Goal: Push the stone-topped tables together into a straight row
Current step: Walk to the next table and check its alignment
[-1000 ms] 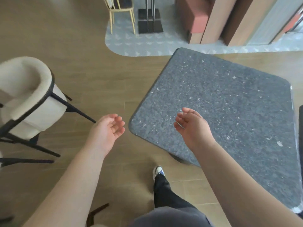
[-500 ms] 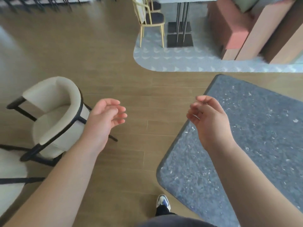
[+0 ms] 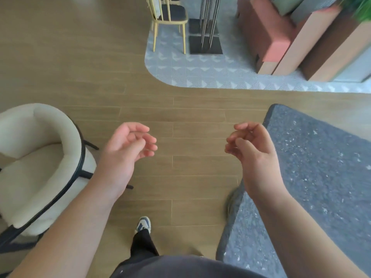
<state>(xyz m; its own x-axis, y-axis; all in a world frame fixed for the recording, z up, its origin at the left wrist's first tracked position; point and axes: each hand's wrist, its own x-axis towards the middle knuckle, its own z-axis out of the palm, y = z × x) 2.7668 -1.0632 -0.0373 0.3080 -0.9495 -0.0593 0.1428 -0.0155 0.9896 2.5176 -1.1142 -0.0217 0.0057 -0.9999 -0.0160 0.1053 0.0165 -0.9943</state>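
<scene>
Underfoot, wood-look plank floor [image 3: 140, 97] fills most of the view, w/ a grey patterned tile patch [image 3: 210, 75] curving in from 12 to 2 o'clock. Stone-topped table [image 3: 321, 177] sits at 3–5 o'clock: dark speckled slab, rounded corners, its near corner just beside the person's right hip; only one such table shows, so the row partner is out of view. Cream tub chair [image 3: 40, 161] w/ black frame at 9 o'clock, well apart from the table. Yellow-framed chair [image 3: 170, 19] at 12, beside a metal-rod table base [image 3: 206, 37]; blocky bench units [image 3: 281, 37] at 1–2.

Right hand [image 3: 255, 155] hangs over the table's left edge, fingers loosely curled, holding nothing, not touching stone as far as I can tell. Left hand [image 3: 124, 155] over bare floor at about 8 o'clock from it, fingers relaxed and half curled, also empty. Sneaker [image 3: 143, 224] at 6.

Judgement: slab looks heavy, rigid, smooth on top, so palms may slip. Better to push flat on the edge w/ both hands, low and square, near a side's middle to avoid pivoting; legs may drag on the planks.
</scene>
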